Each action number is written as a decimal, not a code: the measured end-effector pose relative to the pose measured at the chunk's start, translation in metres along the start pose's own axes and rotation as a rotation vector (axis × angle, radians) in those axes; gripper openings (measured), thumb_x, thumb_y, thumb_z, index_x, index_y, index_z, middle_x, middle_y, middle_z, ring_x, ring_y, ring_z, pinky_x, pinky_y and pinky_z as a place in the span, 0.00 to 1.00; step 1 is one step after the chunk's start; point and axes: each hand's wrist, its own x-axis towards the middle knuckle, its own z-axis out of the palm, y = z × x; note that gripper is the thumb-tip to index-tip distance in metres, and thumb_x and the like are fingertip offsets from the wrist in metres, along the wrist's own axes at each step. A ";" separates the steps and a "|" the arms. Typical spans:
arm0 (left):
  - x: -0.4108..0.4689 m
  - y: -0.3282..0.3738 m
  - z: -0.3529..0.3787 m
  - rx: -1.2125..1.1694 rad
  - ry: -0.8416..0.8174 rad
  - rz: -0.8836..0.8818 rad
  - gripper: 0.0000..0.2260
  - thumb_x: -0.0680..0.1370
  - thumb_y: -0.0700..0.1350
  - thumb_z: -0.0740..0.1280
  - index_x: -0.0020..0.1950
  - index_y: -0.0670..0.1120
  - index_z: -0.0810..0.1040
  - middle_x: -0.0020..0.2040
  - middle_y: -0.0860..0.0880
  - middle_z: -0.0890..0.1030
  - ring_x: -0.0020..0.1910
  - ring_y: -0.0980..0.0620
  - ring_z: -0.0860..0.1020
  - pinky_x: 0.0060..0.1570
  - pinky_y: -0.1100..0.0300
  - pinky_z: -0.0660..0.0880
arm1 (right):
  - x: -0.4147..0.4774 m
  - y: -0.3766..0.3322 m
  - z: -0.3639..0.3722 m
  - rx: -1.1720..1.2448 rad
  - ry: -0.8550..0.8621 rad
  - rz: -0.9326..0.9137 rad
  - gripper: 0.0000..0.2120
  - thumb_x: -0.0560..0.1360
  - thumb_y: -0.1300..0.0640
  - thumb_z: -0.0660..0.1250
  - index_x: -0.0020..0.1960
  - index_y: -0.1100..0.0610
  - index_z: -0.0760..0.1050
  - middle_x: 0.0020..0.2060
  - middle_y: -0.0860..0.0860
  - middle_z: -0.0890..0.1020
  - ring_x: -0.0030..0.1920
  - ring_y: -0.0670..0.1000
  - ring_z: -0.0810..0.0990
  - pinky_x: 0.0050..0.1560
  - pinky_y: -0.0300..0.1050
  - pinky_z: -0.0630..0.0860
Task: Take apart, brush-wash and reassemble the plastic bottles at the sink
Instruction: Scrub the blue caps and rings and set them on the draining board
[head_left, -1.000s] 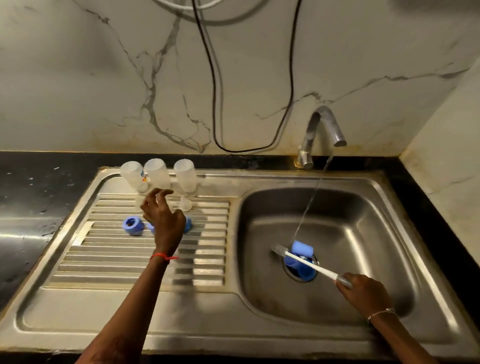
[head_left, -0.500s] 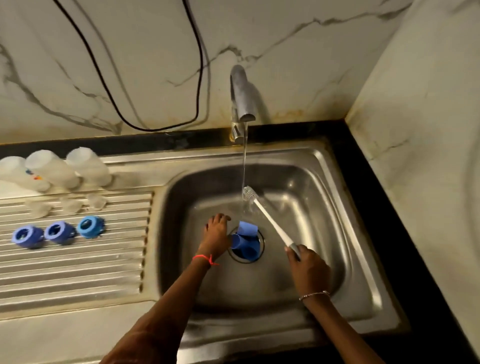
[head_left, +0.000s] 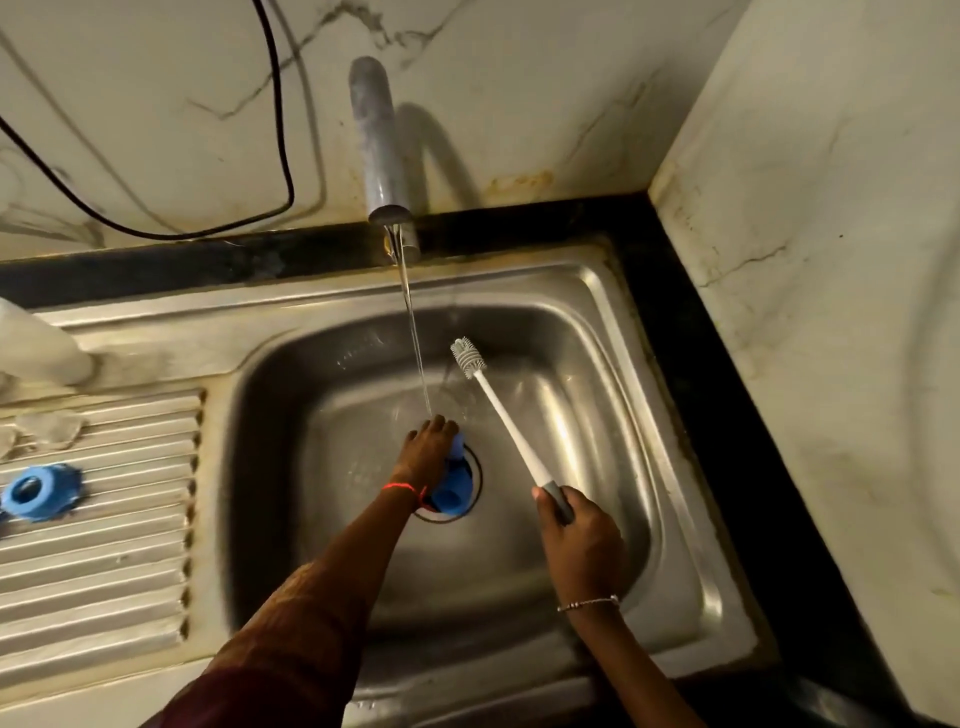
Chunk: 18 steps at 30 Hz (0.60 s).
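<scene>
Sink basin (head_left: 597, 415) leaves us bare steel by its right wall. Our right hand (head_left: 582, 540) grips the brush (head_left: 498, 410), just beside the stream (head_left: 416, 343); our left hand (head_left: 426, 452) covers blue pieces (head_left: 452, 493) on the drain (head_left: 476, 475), grasp unclear. 1 blue ring (head_left: 49, 493) sits on the drainboard (head_left: 104, 571)

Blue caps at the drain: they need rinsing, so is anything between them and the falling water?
Nothing visible. The left hand is on the blue caps, the water falls just beyond its fingertips, and the right hand holds the brush off to the side.
</scene>
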 end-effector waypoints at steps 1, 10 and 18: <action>-0.001 -0.002 -0.005 -0.149 0.083 -0.003 0.22 0.75 0.37 0.67 0.67 0.41 0.67 0.65 0.42 0.69 0.61 0.46 0.71 0.59 0.57 0.68 | 0.000 0.000 0.000 0.008 0.008 0.000 0.13 0.68 0.48 0.68 0.34 0.58 0.80 0.24 0.54 0.79 0.25 0.55 0.77 0.28 0.37 0.64; -0.006 0.010 -0.076 -0.835 0.465 -0.016 0.20 0.67 0.33 0.76 0.56 0.37 0.74 0.49 0.47 0.79 0.45 0.56 0.78 0.44 0.73 0.74 | 0.003 0.001 0.003 0.064 -0.029 0.055 0.09 0.68 0.58 0.76 0.35 0.62 0.80 0.24 0.58 0.78 0.25 0.60 0.77 0.29 0.40 0.64; -0.029 0.021 -0.122 -1.339 0.396 -0.090 0.17 0.73 0.33 0.70 0.61 0.36 0.74 0.48 0.43 0.82 0.42 0.52 0.82 0.41 0.62 0.80 | 0.003 0.002 0.002 0.091 -0.065 0.111 0.12 0.71 0.53 0.72 0.37 0.62 0.80 0.29 0.60 0.80 0.32 0.63 0.78 0.33 0.42 0.63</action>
